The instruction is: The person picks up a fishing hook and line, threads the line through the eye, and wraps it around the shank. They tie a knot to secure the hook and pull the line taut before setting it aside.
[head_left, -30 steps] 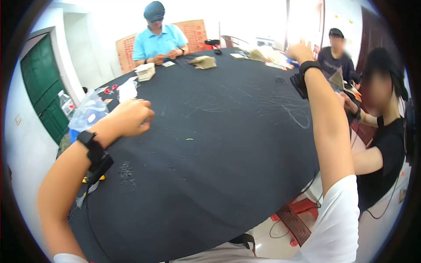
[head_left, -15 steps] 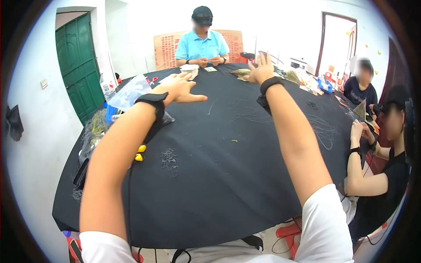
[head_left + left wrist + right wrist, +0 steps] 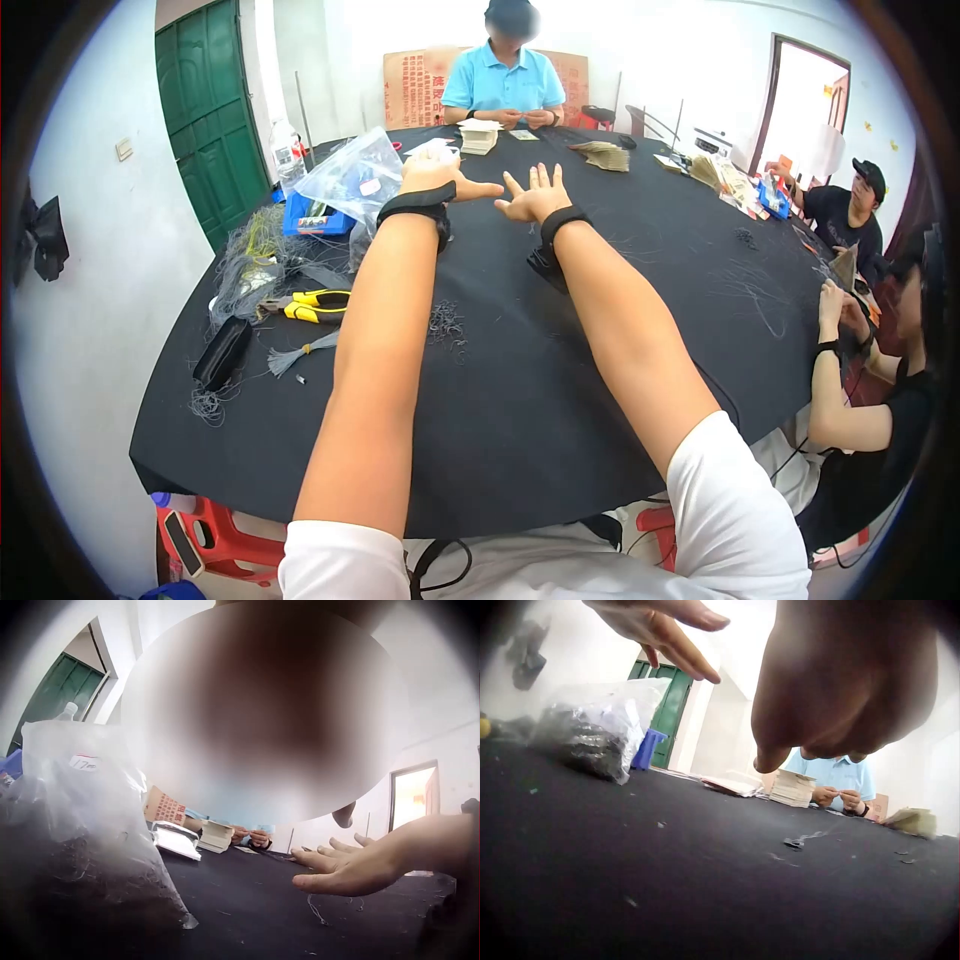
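Note:
Both hands reach forward over the black-covered table (image 3: 520, 420), thumbs pointing toward each other. My left hand (image 3: 430, 178) has its thumb stretched out to the right and holds nothing visible. It overlaps the white papers (image 3: 440, 148) in the head view, beside a clear plastic bag (image 3: 350, 180) with dark contents (image 3: 589, 742). My right hand (image 3: 538, 196) spreads its fingers, with nothing in its grasp; the left wrist view shows this hand (image 3: 352, 866) flat above the cloth. Thin dark strands (image 3: 799, 842) lie on the cloth beneath it.
Yellow-handled pliers (image 3: 315, 305), a black case (image 3: 222, 353), a tied strand bundle (image 3: 300, 352) and a blue tray (image 3: 315, 218) lie on the left. Card stacks (image 3: 480, 137) stand at the far side. A person in blue (image 3: 505, 80) sits opposite; two others sit right.
The hands have come closer together in front of me; the right one has swung in from the far right. My left fingers have straightened from a loose curl. The head view has turned.

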Demonstrator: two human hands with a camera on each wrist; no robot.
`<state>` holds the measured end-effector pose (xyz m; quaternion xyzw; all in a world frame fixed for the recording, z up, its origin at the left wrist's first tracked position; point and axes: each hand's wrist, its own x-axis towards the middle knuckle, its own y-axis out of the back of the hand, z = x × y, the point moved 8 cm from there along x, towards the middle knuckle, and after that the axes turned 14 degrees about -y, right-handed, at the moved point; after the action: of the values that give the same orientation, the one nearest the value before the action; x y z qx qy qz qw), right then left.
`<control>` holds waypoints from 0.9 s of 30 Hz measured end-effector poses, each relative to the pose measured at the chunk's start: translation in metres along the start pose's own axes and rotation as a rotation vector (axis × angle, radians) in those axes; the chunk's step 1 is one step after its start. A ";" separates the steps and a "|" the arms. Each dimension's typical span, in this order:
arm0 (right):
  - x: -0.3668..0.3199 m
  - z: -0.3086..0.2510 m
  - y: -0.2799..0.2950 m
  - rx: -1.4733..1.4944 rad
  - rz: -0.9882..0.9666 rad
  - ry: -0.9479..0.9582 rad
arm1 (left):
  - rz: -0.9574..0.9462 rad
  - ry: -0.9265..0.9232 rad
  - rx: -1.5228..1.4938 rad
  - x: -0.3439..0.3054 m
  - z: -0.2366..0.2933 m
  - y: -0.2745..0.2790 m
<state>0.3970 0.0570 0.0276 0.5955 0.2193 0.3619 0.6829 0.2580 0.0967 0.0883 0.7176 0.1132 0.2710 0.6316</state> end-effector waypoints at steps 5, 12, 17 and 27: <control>0.002 -0.010 0.006 -0.004 -0.017 0.003 | 0.072 0.060 0.084 -0.018 -0.009 0.004; 0.001 -0.009 -0.003 0.066 -0.011 -0.018 | -0.014 0.084 0.115 -0.012 -0.004 0.001; 0.003 -0.001 -0.009 0.174 -0.105 0.006 | 0.112 0.103 0.030 -0.008 -0.006 -0.018; -0.009 0.022 0.000 0.178 -0.229 0.029 | -0.101 0.079 -0.014 0.001 0.004 -0.049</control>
<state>0.4067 0.0359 0.0306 0.6195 0.3269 0.2693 0.6609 0.2694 0.1021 0.0409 0.6951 0.1723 0.2675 0.6446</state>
